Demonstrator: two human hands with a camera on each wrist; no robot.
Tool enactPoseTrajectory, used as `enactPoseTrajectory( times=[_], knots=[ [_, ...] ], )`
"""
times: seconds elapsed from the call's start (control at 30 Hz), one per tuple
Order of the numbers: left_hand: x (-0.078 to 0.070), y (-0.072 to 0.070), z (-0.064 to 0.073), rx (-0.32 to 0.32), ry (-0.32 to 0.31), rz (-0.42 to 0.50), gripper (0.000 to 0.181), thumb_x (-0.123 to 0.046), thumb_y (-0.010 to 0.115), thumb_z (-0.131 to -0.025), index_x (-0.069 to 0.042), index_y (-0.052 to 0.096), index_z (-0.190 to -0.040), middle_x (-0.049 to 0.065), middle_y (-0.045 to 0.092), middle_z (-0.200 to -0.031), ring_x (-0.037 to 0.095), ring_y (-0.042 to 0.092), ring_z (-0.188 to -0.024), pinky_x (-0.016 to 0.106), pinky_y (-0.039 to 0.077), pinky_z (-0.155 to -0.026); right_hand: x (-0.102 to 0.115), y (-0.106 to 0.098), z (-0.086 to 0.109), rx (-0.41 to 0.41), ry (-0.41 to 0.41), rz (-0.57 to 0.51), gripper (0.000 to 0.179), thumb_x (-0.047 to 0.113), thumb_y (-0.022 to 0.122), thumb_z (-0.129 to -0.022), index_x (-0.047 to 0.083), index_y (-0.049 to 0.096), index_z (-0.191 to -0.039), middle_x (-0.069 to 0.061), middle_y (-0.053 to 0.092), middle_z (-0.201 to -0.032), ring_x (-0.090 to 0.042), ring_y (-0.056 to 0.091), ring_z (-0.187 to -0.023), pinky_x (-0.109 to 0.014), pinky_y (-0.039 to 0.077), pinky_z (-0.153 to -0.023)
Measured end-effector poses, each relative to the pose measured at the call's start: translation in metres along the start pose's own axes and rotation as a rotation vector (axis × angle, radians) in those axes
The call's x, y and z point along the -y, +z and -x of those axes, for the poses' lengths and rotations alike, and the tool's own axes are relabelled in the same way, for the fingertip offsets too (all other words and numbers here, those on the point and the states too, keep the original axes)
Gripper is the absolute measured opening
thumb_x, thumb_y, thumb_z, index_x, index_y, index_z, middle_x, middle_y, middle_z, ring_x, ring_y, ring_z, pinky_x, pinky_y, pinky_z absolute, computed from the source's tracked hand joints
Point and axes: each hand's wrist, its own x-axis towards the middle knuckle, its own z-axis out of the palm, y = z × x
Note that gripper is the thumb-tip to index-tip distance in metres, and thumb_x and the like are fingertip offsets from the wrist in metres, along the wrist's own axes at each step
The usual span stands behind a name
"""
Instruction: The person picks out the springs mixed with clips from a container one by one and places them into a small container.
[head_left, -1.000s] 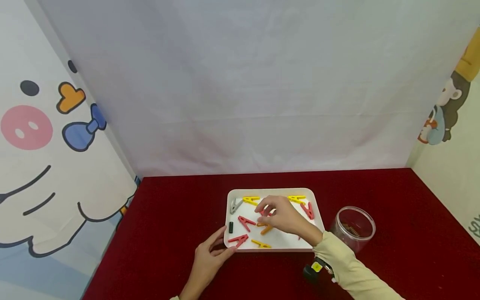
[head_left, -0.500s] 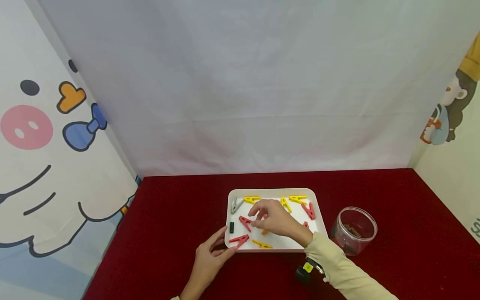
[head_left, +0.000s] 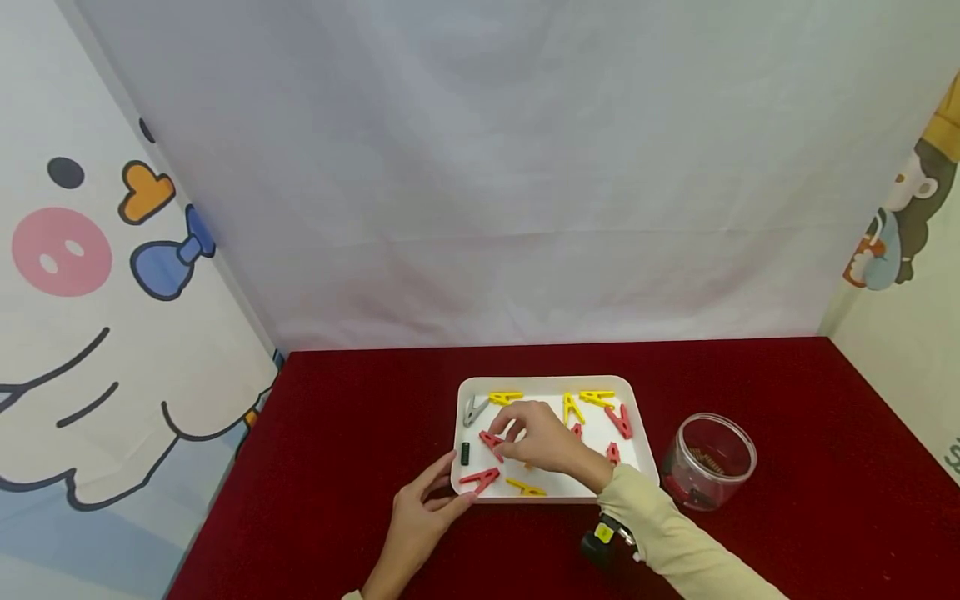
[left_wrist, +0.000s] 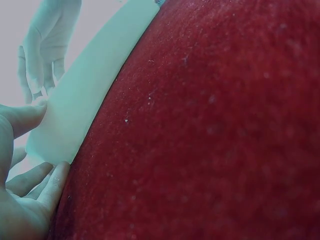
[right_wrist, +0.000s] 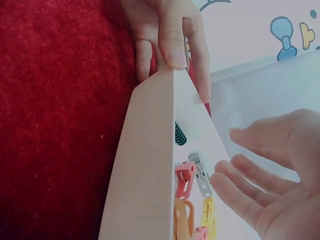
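Note:
A white tray [head_left: 551, 384] of clothespins lies on the table. My left hand [head_left: 422, 515] grips its near left corner, thumb on the near side and fingers at the left side, as the left wrist view also shows. My right hand [head_left: 542, 437] hovers over the tray's left half, fingers loosely bent; in the right wrist view nothing lies between them. Close to its fingertips is a red clothespin [head_left: 491, 444]. Left of that lies a dark coil spring [right_wrist: 180, 135]. A grey clothespin [head_left: 474, 411] is at the far left corner. An orange clothespin [right_wrist: 184, 220] is mostly hidden under the hand.
Right of the tray stands a clear round jar [head_left: 708, 462] with a copper-coloured spring and darker pieces inside. More yellow clothespins [head_left: 572, 409] and red clothespins [head_left: 619, 422] are spread over the tray. The table [head_left: 360, 400] has a red cloth; pale curtains stand behind.
My right hand has moved left across the tray, uncovering a yellow clothespin and red ones on the right side. The left hand stays at the corner.

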Motion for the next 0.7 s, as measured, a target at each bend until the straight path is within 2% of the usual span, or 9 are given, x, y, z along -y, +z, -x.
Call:
enactPoseTrajectory(
  times=[0.1,0.2,0.3,0.33,0.43,0.7],
  knots=[
    [0.002,-0.001,-0.001,-0.001,0.000,-0.002,0.060,-0.007,0.078,-0.078,0.002,0.053,-0.131,0.024,0.054,-0.128,0.037,0.056,-0.107,0.026,0.053,-0.077,0.002,0.002,-0.002,0.003,0.010,0.000,0.014,0.003,0.073,-0.079,0.002,0.070,-0.092,-0.013,0.067,-0.090,-0.019,0.061,-0.074,-0.028,0.049,-0.044],
    [0.016,-0.001,-0.004,-0.007,0.014,0.007,0.061,-0.009,0.079,-0.077,-0.001,0.053,-0.132,0.021,0.054,-0.129,0.035,0.056,-0.108,0.026,0.053,-0.077,0.002,0.005,-0.004,0.005,0.007,0.013,0.014,0.002,0.074,-0.078,0.002,0.070,-0.092,-0.012,0.067,-0.089,-0.018,0.061,-0.073,-0.027,0.049,-0.046],
    [0.017,-0.001,-0.004,-0.007,0.030,0.019,0.062,-0.010,0.079,-0.077,-0.001,0.054,-0.132,0.020,0.054,-0.129,0.036,0.056,-0.108,0.026,0.053,-0.078,0.002,0.007,-0.007,0.005,-0.013,0.034,0.014,0.002,0.074,-0.078,0.001,0.070,-0.091,-0.011,0.068,-0.087,-0.018,0.062,-0.072,-0.025,0.048,-0.050],
    [0.017,-0.001,-0.004,-0.007,0.033,0.021,0.062,-0.010,0.079,-0.077,-0.002,0.054,-0.132,0.020,0.055,-0.129,0.036,0.056,-0.108,0.026,0.053,-0.077,0.001,0.008,-0.008,0.007,-0.016,0.035,0.014,0.002,0.074,-0.078,0.001,0.070,-0.091,-0.011,0.068,-0.087,-0.018,0.062,-0.071,-0.025,0.048,-0.050],
    [0.003,-0.002,0.000,0.000,0.036,0.018,0.061,-0.009,0.079,-0.077,0.002,0.053,-0.131,0.024,0.054,-0.128,0.038,0.056,-0.107,0.026,0.053,-0.077,0.001,0.010,-0.010,0.011,-0.025,0.043,0.015,0.001,0.074,-0.077,0.001,0.070,-0.091,-0.011,0.068,-0.087,-0.017,0.062,-0.071,-0.024,0.048,-0.052],
    [-0.001,-0.002,0.001,-0.001,0.017,-0.009,0.060,-0.008,0.078,-0.078,0.003,0.053,-0.131,0.026,0.054,-0.127,0.038,0.057,-0.106,0.026,0.053,-0.077,0.003,0.016,-0.018,0.029,-0.037,0.022,0.016,-0.003,0.073,-0.077,-0.002,0.069,-0.092,-0.013,0.067,-0.090,-0.019,0.064,-0.072,-0.024,0.050,-0.054]
  ],
)
